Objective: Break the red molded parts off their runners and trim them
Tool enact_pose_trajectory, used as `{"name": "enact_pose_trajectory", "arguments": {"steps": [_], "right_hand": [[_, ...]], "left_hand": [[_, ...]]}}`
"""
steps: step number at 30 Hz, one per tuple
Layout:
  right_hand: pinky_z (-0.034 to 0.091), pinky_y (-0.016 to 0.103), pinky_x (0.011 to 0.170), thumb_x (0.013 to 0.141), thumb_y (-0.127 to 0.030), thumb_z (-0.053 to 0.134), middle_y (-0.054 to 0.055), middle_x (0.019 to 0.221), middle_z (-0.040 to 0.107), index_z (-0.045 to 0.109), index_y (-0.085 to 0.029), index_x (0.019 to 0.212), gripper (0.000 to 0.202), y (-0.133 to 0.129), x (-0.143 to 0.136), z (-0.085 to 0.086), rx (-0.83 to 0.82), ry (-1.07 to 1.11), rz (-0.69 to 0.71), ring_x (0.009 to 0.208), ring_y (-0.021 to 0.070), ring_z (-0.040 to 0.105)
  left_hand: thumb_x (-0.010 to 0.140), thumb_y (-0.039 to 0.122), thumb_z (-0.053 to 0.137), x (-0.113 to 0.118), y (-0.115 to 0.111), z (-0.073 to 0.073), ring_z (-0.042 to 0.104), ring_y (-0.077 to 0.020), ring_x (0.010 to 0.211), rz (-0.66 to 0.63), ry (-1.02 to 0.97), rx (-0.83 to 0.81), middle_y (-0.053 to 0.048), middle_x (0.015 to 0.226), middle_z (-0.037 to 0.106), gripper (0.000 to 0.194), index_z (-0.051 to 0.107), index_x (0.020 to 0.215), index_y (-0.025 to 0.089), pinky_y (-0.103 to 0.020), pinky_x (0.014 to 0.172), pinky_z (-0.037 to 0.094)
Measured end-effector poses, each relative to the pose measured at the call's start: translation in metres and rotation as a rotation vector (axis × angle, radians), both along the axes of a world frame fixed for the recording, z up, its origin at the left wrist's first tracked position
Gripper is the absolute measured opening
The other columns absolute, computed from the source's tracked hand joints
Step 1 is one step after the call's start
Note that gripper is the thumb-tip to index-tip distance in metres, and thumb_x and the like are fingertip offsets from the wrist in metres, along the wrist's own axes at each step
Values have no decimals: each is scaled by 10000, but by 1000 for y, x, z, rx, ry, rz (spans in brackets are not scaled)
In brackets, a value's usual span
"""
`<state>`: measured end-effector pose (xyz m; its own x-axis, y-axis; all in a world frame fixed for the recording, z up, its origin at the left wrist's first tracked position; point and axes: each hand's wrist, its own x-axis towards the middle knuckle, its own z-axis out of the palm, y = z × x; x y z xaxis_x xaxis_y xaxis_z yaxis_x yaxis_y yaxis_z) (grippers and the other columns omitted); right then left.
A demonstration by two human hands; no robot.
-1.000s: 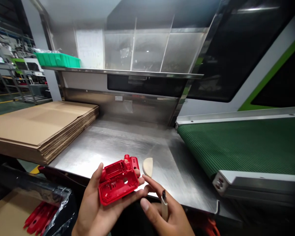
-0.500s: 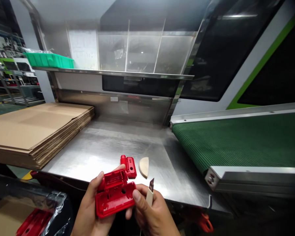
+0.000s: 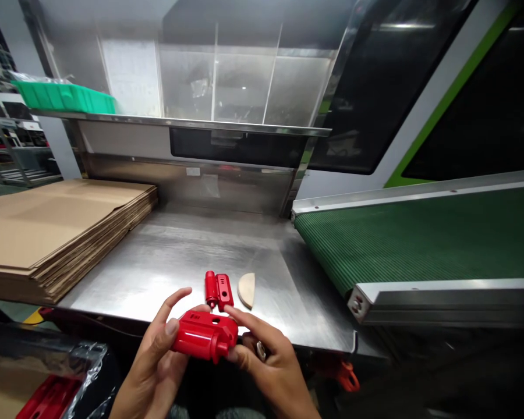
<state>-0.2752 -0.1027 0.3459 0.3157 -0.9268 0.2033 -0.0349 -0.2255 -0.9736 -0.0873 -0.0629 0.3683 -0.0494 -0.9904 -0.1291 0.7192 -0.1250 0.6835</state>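
Observation:
My left hand (image 3: 159, 343) grips a glossy red plastic housing (image 3: 201, 336) by its left end, index finger raised. The housing's rounded outer side, with a cylinder and a small nozzle-like tip, faces me. My right hand (image 3: 273, 364) has its index finger and thumb at the housing's right end. Tucked in the same hand is a utility knife (image 3: 261, 350), seen only in part; its blade is hidden. Just beyond the hands, another red plastic part (image 3: 224, 291) with a cylinder beside it lies on the metal table (image 3: 174, 244). Right of it lies a pale half-round piece (image 3: 247, 290).
A stack of cardboard sheets (image 3: 70, 215) covers the table's left side. To the right a green conveyor belt (image 3: 410, 238) slopes up. A green bin (image 3: 65, 96) sits on the shelf. Lower left, a plastic-lined box (image 3: 87, 355) holds red parts (image 3: 48, 398). Orange handles (image 3: 348, 377) hang below the table edge.
The red housing has been turned over, from its hollow inside to its rounded outer side. The knife has turned in my right hand, hiding its blade. The view has shifted slightly right.

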Motion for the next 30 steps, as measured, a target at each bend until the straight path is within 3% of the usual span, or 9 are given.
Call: {"name": "enact_pose_trajectory", "arguments": {"steps": [2,5,10,13,16,19,22,25,30], "right_hand": [[343,194,547,682,-440,784,41,1103,666,576,-307,1278,645,2,-1,-3,193,-107,21,592,12,393],[187,200,488,602,-458,839,50,1030,657,538,-256,1312,797,5,-2,-5,315,-240,80,539,-22,281],[144,221,503,570,-409,864,57,1148,642,508,-283,1329,848,10,3,8,355,-269,117,525,-42,264],[129,242,521,585,-353,855,63,1141,673,514,-271,1308,804,16,9,15,354,-256,89,524,-32,246],[156,253,539,596,-346,847,45,1083,690,534,-257,1221,705,22,18,11,281,-264,-41,528,-20,283],[174,249,536,615,-389,828,10,984,677,567,-248,1093,562,27,27,0,236,-272,-117,514,-19,312],[239,236,540,598,-400,836,19,993,674,581,-258,1082,566,29,29,-5,266,-291,-134,521,-15,337],[293,236,533,595,-425,832,57,1102,672,591,-272,1149,623,30,24,-2,256,-256,-176,530,-2,353],[236,247,492,609,-479,808,69,1028,705,666,-249,1107,566,22,14,7,219,-129,-270,502,12,302]], "left_hand": [[850,417,606,-1,-1,-3,666,-222,1061,43,-46,-51,-84,1182,671,616,358,1408,336,-231,907,544],[721,412,760,0,-3,-10,668,-262,1049,90,-171,-132,-98,1261,623,764,386,1384,347,-235,855,574],[610,356,853,3,-1,-16,649,-358,1103,80,-262,-231,-105,1405,536,1024,244,1425,466,-371,869,605],[630,275,850,3,-1,-16,643,-348,1130,106,-186,-256,-91,1489,468,1084,160,1422,544,-394,902,595],[714,217,790,-2,-6,-20,687,-224,1043,139,-95,-219,-61,1414,555,945,234,1416,521,-254,859,588],[828,206,667,-9,-11,-27,714,-139,859,104,-13,-91,-74,1110,730,694,343,1424,352,-156,772,574],[861,202,619,-14,-14,-31,717,-177,939,66,132,5,-109,1100,742,692,290,1466,273,-210,852,587],[850,216,638,-16,-14,-29,678,-198,1080,91,210,-7,-99,1264,680,708,305,1466,322,-216,890,581],[750,270,760,-17,-10,-21,647,-242,1141,231,5,-58,-93,1193,719,615,541,1325,265,-192,901,568]]}}
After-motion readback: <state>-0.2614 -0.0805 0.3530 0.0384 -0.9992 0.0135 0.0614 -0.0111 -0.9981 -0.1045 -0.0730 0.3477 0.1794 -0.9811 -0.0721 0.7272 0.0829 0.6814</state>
